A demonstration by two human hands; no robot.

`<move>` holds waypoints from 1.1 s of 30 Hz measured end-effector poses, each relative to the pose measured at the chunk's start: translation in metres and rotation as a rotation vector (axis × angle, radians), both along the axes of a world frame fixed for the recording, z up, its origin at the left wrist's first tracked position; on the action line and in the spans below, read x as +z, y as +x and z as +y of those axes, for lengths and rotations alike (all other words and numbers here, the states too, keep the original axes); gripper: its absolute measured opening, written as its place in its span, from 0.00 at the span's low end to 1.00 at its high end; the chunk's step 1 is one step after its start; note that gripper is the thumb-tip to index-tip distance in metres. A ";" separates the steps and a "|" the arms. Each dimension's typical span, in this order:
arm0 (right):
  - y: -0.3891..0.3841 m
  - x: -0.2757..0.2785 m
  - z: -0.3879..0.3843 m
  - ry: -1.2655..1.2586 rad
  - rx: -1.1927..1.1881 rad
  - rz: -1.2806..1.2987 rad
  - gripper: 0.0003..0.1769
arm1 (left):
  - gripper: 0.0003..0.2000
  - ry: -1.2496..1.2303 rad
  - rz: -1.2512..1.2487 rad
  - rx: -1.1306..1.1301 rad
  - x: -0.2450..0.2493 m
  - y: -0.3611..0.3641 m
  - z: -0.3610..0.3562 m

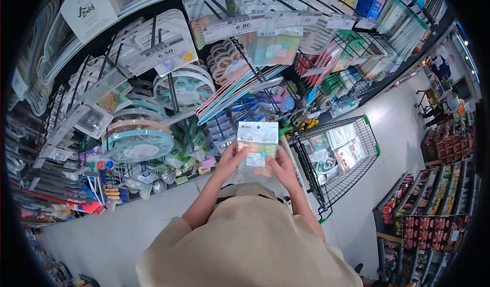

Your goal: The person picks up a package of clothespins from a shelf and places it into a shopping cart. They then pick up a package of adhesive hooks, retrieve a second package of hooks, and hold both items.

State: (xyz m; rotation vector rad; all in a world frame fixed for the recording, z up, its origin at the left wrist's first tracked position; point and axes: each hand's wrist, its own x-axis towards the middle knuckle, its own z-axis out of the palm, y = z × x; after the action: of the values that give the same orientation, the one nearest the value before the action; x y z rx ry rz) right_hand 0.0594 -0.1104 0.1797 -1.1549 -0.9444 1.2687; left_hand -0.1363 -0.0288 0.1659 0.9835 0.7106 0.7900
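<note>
- The packet (258, 132), white-headed with pastel pieces in its clear part, is held upright in front of the person's body, off to the left of the cart (365, 119) and its left edge.
- The left hand (230, 160) grips it by the left edge, thumb on the front; the right hand (284, 170) does the same at the right edge, low down. The fingers behind it are hidden.
- To my mind the packet could slip if both thumbs eased off together, since its film looks slick.
- A hard squeeze or pull from the two sides might crease the header or split the film.
- The pink and blue hangers (229, 98) jut out from the rack just above; a careless lift could snag the packet on them or knock neighbours off their hooks.
- The cart stands near the right arm, so an elbow swung wide might bump its wire edge.
- Counting up: one packet in hand, two hands on it, one cart.
- I can read four price labels: one 6.50 (164, 54), one 6.80 (243, 26) and two 7.50.
- Several flat packages (343, 135) lie inside the cart's edges, overlapping too much for me to count. The pieces in the packet are too small to count.
</note>
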 end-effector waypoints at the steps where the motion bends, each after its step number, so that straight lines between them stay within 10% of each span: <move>1: 0.000 0.008 0.003 0.012 0.007 0.006 0.24 | 0.19 0.043 0.011 0.008 0.002 -0.001 0.002; 19: 0.006 0.087 0.051 0.339 -0.315 -0.228 0.33 | 0.22 0.329 -0.282 -0.023 0.112 0.055 0.073; 25: 0.034 0.131 0.068 0.567 -0.511 -1.067 0.29 | 0.23 0.351 -0.376 -0.037 0.142 0.077 0.095; 33: 0.043 0.196 0.123 0.738 -0.278 -1.334 0.29 | 0.26 0.516 -0.271 0.031 0.175 0.101 0.132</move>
State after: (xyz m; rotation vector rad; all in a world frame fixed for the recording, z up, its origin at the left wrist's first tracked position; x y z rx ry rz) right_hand 0.1028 0.0123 0.3754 -1.3693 -1.8813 -0.2903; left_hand -0.0351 0.1028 0.3409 1.2952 0.2874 1.1406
